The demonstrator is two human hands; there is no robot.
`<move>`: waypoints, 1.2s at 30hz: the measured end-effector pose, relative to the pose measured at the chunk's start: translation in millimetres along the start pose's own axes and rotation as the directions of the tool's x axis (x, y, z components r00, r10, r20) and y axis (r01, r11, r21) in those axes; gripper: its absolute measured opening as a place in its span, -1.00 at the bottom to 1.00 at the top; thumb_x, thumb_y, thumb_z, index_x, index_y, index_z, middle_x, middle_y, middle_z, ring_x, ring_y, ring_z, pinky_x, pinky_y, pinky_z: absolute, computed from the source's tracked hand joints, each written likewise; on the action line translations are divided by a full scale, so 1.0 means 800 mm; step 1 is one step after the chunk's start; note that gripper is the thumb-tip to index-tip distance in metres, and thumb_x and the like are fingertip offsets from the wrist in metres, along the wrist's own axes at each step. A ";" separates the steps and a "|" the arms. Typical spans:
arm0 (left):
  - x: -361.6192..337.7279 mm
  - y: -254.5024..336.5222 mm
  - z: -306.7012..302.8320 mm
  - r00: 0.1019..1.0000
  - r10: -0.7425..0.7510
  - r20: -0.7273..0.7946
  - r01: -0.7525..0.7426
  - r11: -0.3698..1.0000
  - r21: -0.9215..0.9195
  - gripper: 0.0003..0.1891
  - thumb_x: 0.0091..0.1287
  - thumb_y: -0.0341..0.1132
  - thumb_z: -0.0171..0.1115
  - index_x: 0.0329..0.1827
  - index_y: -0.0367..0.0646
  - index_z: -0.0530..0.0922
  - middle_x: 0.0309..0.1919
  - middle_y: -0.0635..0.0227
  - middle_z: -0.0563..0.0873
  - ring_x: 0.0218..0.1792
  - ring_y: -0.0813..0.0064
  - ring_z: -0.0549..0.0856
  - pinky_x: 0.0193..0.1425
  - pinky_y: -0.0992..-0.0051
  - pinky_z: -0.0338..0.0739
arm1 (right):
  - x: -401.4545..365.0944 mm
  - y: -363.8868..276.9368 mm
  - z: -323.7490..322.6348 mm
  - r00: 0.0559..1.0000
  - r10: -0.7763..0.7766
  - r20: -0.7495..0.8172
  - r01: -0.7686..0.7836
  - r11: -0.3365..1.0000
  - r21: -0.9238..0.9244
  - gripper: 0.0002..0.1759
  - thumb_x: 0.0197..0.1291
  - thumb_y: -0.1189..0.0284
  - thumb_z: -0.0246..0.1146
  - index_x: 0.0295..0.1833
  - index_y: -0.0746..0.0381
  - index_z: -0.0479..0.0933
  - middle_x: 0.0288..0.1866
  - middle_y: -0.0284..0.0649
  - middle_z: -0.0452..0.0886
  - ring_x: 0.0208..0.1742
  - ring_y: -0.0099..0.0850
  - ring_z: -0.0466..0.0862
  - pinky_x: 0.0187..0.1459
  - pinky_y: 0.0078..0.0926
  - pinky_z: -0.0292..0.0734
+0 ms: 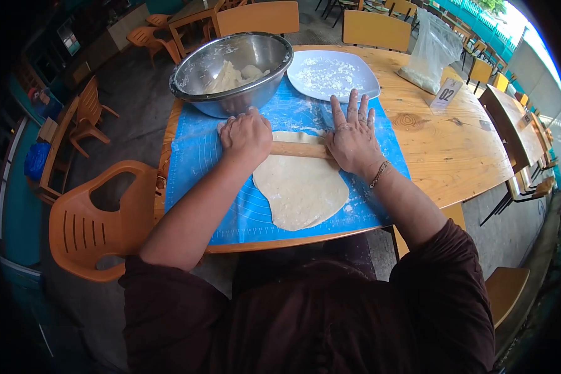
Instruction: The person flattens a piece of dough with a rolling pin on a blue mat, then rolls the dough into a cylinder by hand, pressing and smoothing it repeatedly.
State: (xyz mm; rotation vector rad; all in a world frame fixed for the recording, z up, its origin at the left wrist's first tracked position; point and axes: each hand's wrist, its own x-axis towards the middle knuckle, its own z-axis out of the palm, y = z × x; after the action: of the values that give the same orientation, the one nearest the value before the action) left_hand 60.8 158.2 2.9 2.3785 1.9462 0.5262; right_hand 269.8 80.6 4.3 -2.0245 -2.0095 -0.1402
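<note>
A flat sheet of dough point(300, 190) lies on the blue mat point(199, 177), with a wooden rolling pin point(300, 149) across its upper part. My left hand point(246, 136) is closed over the pin's left end, fingers curled. On the right end rests the palm of my right hand point(355, 138), its floury fingers stretched out and spread. Just beyond my left hand stands a metal bowl point(255, 93) with pale dough point(234, 76) inside. Beyond my right hand is a white plate point(335, 71) dusted with flour.
On the wooden table point(439, 149) at the right stand a number card point(446, 95) and a clear plastic bag point(427, 53) of white powder. An orange chair point(128, 209) is close by on the left. Yellow chairs point(376, 31) stand behind the table.
</note>
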 end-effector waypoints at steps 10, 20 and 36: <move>0.022 0.015 0.009 0.981 0.151 -0.123 -0.148 0.988 0.030 -0.76 0.46 -0.37 -0.05 -0.17 -0.27 0.61 -0.30 -0.06 0.79 -0.19 -0.03 0.81 -0.02 0.05 0.65 | 0.020 -0.006 -0.003 0.985 0.158 0.063 -0.157 0.987 -0.012 -0.09 0.32 0.31 0.16 0.70 0.26 -0.05 0.70 0.37 -0.27 0.71 0.32 -0.31 0.61 0.32 -0.34; 0.044 0.031 0.013 0.913 0.392 -0.113 -0.377 0.917 0.135 -0.83 0.37 -0.48 0.02 -0.17 -0.29 0.61 -0.34 -0.04 0.79 -0.25 -0.02 0.81 -0.14 0.07 0.69 | 0.041 0.002 0.010 0.961 0.259 -0.098 -0.260 0.966 0.003 -0.14 0.25 0.52 0.08 0.67 0.30 -0.01 0.69 0.39 -0.23 0.70 0.36 -0.31 0.54 0.50 -0.41; 0.039 0.019 -0.003 0.754 0.594 -0.280 -0.649 0.740 -0.175 -0.75 0.43 -0.18 0.28 -0.21 -0.20 0.72 -0.38 0.13 0.77 -0.32 0.04 0.78 -0.21 0.15 0.66 | 0.049 0.024 0.009 0.837 0.101 -0.538 -0.099 0.995 0.032 -0.52 0.29 0.49 0.11 0.34 0.27 0.46 0.52 0.20 0.30 0.58 0.15 0.25 0.54 0.26 -0.02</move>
State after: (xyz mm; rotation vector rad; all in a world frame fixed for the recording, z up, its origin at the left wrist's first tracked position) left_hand 79.8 184.5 16.3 2.8367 0.9543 1.0170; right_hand 288.9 120.1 5.5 -1.8130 -1.5413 -0.6136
